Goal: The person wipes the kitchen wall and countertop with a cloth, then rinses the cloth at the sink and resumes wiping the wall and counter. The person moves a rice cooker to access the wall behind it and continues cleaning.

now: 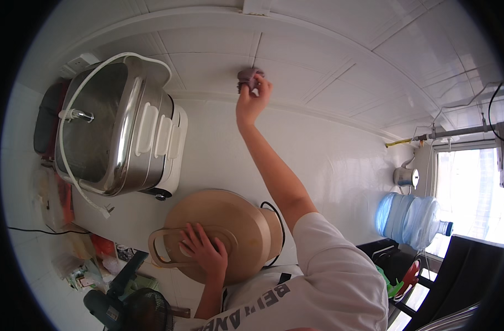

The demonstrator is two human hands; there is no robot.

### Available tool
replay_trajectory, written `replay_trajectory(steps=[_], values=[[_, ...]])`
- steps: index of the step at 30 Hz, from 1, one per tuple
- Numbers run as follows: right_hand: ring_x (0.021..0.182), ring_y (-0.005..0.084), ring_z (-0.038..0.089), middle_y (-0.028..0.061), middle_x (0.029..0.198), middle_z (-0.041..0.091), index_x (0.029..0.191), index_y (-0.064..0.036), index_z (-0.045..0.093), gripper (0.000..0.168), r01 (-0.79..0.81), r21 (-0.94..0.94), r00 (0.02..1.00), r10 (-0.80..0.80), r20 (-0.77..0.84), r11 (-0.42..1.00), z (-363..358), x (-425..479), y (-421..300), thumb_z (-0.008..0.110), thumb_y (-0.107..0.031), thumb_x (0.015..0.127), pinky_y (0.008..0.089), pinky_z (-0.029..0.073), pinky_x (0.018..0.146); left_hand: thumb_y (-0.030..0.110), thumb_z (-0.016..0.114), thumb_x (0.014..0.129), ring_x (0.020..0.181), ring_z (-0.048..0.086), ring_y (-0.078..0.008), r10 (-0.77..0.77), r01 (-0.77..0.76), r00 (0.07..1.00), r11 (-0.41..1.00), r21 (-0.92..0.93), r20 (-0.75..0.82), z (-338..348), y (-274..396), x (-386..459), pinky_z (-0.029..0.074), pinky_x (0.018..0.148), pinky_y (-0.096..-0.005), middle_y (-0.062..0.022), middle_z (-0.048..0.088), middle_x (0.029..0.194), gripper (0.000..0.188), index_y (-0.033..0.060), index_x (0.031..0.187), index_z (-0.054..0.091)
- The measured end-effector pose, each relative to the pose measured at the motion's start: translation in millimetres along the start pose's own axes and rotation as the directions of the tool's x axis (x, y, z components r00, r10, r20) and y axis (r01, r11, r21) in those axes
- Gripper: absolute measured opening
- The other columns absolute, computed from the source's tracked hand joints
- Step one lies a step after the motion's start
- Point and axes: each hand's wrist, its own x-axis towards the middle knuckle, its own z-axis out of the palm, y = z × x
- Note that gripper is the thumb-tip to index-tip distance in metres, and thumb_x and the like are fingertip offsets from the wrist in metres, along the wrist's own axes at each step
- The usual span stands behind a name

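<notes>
My right hand [254,101] reaches out with a bent, dusky purple cloth [252,75] pinched between thumb and fingers. The cloth presses against the white tiled wall [210,72], just above where the wall meets the white countertop [231,149]. My left hand [204,250] lies with spread fingers on the lid of a tan, rounded appliance [235,236], beside its loop handle [156,248]. That appliance looks like an electric cooker. Left of my right arm stands a stainless steel electric steamer [127,136] with stacked tiers and a glass lid.
A white power cord [65,153] drapes over the steamer, its plug [106,213] hanging at the front. An electric fan [132,306] stands at the lower left. To the right are a blue water jug [409,221], a metal kettle [405,176], a gas pipe [458,132] and a window [467,186].
</notes>
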Motion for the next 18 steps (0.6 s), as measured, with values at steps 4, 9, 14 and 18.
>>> replay_trajectory(steps=[4, 9, 14, 18], values=[[0.087, 0.0198, 0.054, 0.0055, 0.103, 0.054, 0.104, -0.010, 0.071, 0.034, 0.604, -0.314, 0.788, -0.607, 0.097, 0.733, -18, 67, -53, 0.072, 0.005, 0.074, 0.0338, 0.046, 0.072, 0.026, 0.053, 0.088, 0.142, 0.022, -0.0513, -0.019, 0.019, 0.999, 1.000, -0.004, 0.039, -5, 3, -2, 0.015, 0.111, -0.0694, -0.0256, 0.027, 0.155, 0.067, 0.0007, 0.147, 0.035], [0.086, 0.0125, 0.054, -0.0040, 0.096, 0.055, 0.107, -0.024, 0.074, 0.031, 0.966, -0.255, 0.232, -0.522, 0.821, 0.029, -74, 75, 32, 0.072, -0.014, 0.077, 0.0350, 0.039, 0.079, 0.025, 0.055, 0.086, 0.141, 0.025, -0.0509, 0.004, -0.004, 0.996, 1.000, -0.001, 0.084, -16, 8, 8, 0.018, 0.111, -0.0671, -0.0256, 0.029, 0.153, 0.066, -0.0003, 0.145, 0.037], [0.087, 0.0106, 0.057, -0.0047, 0.097, 0.056, 0.110, -0.025, 0.073, 0.038, 0.959, -0.265, 0.282, -0.381, 0.881, 0.099, -71, 56, 47, 0.071, -0.012, 0.075, 0.0351, 0.036, 0.084, 0.022, 0.057, 0.084, 0.138, 0.028, -0.0518, 0.045, -0.045, 0.998, 0.999, 0.005, 0.040, -13, 5, 6, 0.023, 0.110, -0.0645, -0.0268, 0.033, 0.150, 0.065, -0.0026, 0.141, 0.039], [0.089, 0.0147, 0.056, -0.0025, 0.099, 0.058, 0.114, -0.027, 0.073, 0.052, 0.902, -0.385, 0.401, -0.708, 0.581, 0.195, 19, 64, -59, 0.073, -0.004, 0.067, 0.0377, 0.032, 0.082, 0.023, 0.059, 0.084, 0.139, 0.026, -0.0528, 0.019, -0.019, 0.999, 1.000, 0.002, 0.029, -9, -2, -1, 0.020, 0.110, -0.0679, -0.0269, 0.031, 0.151, 0.067, -0.0023, 0.142, 0.038]])
